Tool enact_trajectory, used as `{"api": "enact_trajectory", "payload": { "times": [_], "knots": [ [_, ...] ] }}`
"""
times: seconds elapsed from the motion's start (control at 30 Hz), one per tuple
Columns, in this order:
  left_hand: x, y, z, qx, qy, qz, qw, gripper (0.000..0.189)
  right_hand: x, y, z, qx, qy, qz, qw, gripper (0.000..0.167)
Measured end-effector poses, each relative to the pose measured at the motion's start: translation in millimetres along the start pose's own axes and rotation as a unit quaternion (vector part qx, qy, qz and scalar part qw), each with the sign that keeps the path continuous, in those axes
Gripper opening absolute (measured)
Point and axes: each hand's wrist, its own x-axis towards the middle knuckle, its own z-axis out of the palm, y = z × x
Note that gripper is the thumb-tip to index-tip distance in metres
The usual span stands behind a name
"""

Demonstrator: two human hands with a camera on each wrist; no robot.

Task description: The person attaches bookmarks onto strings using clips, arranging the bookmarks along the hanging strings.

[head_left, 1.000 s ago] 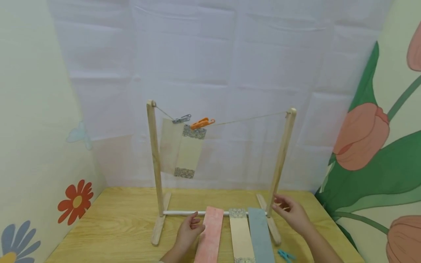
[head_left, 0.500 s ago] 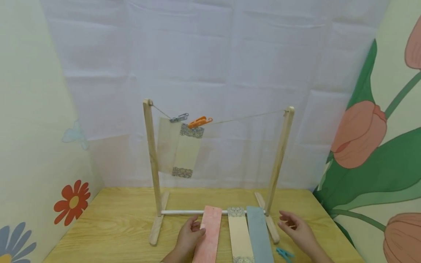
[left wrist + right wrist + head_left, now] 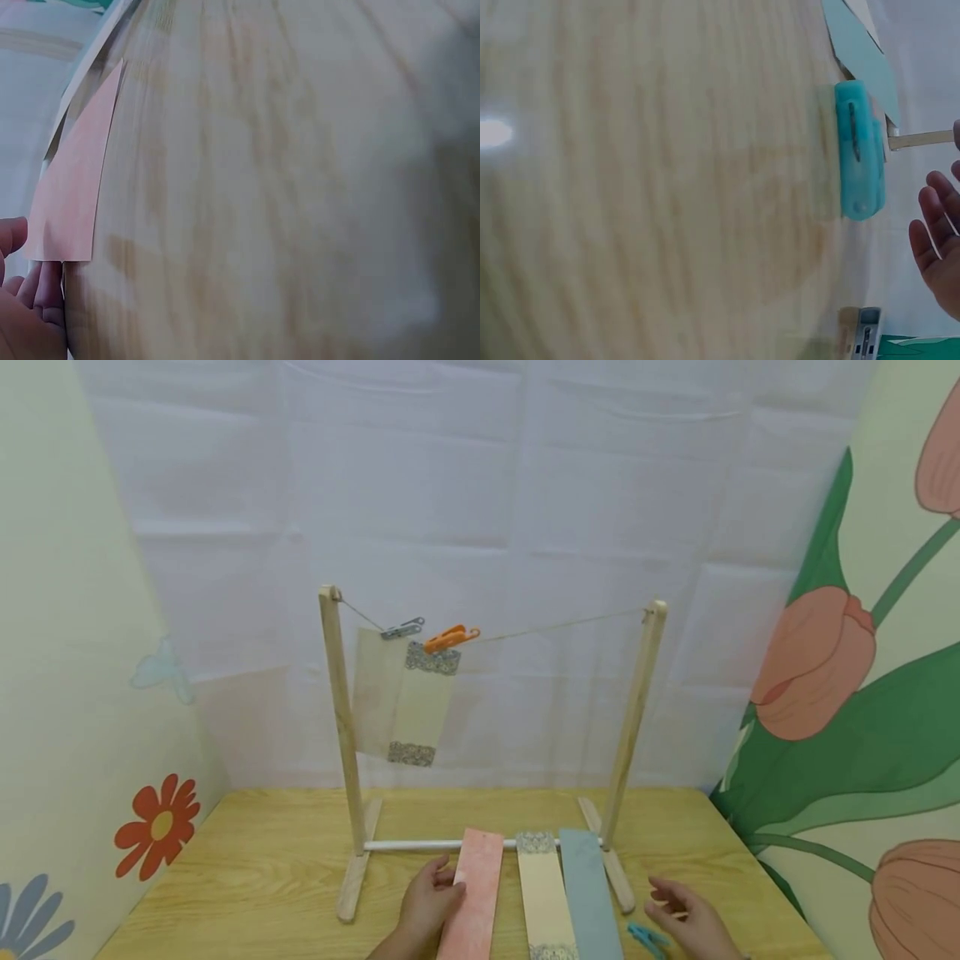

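My left hand (image 3: 431, 900) rests by the left edge of a pink paper strip (image 3: 474, 893), its fingers relaxed. In the left wrist view, the thumb and bent fingers are right at the strip's end. My right hand (image 3: 692, 917) hovers with loosely curved fingers and holds nothing. Just left of it lies a turquoise clothespin (image 3: 647, 938); the right wrist view shows that clothespin (image 3: 860, 150) up close. Beside the pink strip are a cream strip with lace-patterned ends (image 3: 545, 893) and a blue-grey strip (image 3: 590, 893).
A wooden rack (image 3: 341, 718) carries a string (image 3: 562, 626). From it hang a pale beige card (image 3: 373, 693) under a grey clothespin (image 3: 402, 628) and a lace-ended cream card (image 3: 422, 706) under an orange clothespin (image 3: 448, 638). Another clothespin (image 3: 867, 334) lies lower in the right wrist view.
My right hand has come away from the rack's right post and down toward the turquoise clothespin. My left hand stays by the pink strip. The head view has shifted slightly.
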Motion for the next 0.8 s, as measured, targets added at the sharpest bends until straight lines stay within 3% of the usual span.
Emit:
{"api": "enact_trajectory", "payload": {
  "times": [0.23, 0.47, 0.8],
  "knots": [
    [0.2, 2.4, -0.1, 0.034, 0.000, -0.009, 0.9994, 0.058, -0.6, 14, 5, -0.024, -0.021, 0.045, 0.9985, 0.060],
    [-0.8, 1.6, 3.2, 0.074, 0.006, 0.029, 0.9968, 0.050, 3.0, 27, 4, -0.057, -0.071, 0.077, 0.9928, 0.072],
    [-1.1, 2.2, 4.3, 0.087, 0.008, 0.014, 0.9961, 0.044, 6.8, 30, 4, -0.110, -0.104, 0.065, 0.9864, 0.054]
  ]
}}
